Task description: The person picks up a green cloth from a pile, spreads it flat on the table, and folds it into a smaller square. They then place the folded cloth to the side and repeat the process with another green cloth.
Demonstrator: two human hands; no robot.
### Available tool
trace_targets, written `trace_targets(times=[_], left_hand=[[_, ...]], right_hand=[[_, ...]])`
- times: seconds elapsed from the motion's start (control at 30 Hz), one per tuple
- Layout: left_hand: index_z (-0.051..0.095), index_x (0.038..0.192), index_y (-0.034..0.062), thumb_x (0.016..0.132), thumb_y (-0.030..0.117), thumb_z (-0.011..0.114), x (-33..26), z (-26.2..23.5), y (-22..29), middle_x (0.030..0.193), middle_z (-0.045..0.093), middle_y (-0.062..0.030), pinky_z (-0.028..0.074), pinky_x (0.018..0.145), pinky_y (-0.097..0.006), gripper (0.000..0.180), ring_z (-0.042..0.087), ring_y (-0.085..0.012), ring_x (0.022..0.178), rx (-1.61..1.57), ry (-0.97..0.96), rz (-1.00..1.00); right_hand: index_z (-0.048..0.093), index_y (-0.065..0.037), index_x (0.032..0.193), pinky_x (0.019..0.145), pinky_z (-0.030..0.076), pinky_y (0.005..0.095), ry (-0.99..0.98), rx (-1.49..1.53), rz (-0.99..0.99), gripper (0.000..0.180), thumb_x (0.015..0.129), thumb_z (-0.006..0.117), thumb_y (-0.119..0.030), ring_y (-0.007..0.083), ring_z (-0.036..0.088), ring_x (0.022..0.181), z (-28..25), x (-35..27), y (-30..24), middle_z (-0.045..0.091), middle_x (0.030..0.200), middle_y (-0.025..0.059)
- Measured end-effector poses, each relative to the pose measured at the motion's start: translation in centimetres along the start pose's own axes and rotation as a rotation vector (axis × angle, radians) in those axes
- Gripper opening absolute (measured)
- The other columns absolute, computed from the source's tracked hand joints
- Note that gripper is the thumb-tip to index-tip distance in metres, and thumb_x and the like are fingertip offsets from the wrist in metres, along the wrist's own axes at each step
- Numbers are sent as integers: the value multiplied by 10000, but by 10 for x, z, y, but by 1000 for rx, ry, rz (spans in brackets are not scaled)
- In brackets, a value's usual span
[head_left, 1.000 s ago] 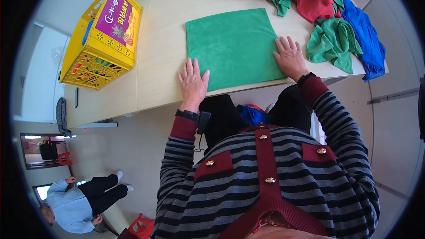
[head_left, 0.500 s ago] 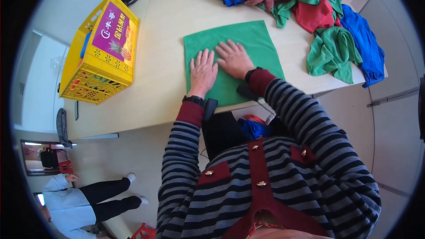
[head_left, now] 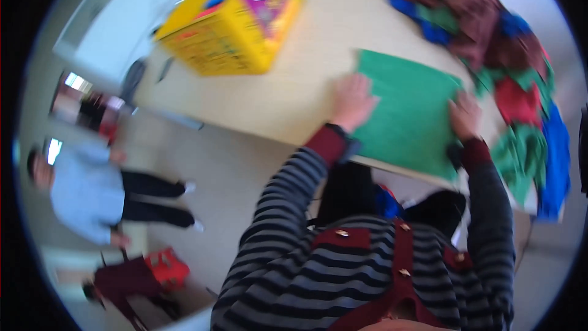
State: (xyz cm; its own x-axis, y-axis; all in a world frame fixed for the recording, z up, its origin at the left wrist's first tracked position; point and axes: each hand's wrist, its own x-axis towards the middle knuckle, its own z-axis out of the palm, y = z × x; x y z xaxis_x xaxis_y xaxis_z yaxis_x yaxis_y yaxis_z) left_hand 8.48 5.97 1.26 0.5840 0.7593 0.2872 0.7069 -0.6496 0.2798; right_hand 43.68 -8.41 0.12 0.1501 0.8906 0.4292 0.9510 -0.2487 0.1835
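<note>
At left, a person (head_left: 89, 190) in a light-blue top is being observed above the pale floor (head_left: 205, 202). Near left, a second person (head_left: 122, 279) in dark clothing is being recorded beside a blurred red object (head_left: 168, 268). Far left, a white panel (head_left: 131, 21) is being noted, with a grey bundle (head_left: 131, 79) being seen nearer.

Pale wood-toned table (head_left: 257, 98), greyish floor (head_left: 233, 171), white wall panel (head_left: 125, 18), small bright pane (head_left: 54, 149) (blurred, window or screen unclear)
</note>
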Motion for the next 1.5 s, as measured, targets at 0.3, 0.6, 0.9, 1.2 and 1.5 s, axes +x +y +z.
trace_targets(times=[0.3,0.6,0.9,1.2,1.5], left_hand=[[543,1397,8,966,337,508,67,54,44,1516,470,-172,188,1201,-588,543,362,-330,1459,112,143,259],[505,1461,118,979,424,477,89,33,45,1582,377,-156,133,1213,-600,571,267,-356,1498,-108,-11,59],[400,1531,133,1011,487,416,84,8,16,1632,283,-152,104,1221,-593,629,205,-352,1522,-68,-81,-160],[368,1552,136,1015,494,405,63,-6,-6,1651,238,-152,93,1226,-585,646,181,-341,1535,-65,-72,-242],[484,1451,111,972,499,466,30,5,-22,1531,417,-174,167,1159,-652,617,298,-366,1465,75,191,-177]], right_hand=[[389,-129,1530,1170,280,541,-77,399,-74,539,1047,427,-364,353,276,1497,23,82,-121,332,1618,82],[352,-192,1565,1197,232,502,-197,114,-2,564,1056,382,-434,290,319,1484,40,97,-75,351,1614,52],[310,-187,1581,1194,252,484,-256,26,83,587,1061,363,-453,303,301,1492,48,86,-29,338,1620,59],[301,-190,1581,1198,265,462,-236,7,170,584,1064,350,-457,336,300,1486,63,67,-1,334,1619,63],[337,-169,1565,1171,296,473,-205,-74,117,559,1060,378,-407,366,356,1443,62,16,31,364,1588,143]])
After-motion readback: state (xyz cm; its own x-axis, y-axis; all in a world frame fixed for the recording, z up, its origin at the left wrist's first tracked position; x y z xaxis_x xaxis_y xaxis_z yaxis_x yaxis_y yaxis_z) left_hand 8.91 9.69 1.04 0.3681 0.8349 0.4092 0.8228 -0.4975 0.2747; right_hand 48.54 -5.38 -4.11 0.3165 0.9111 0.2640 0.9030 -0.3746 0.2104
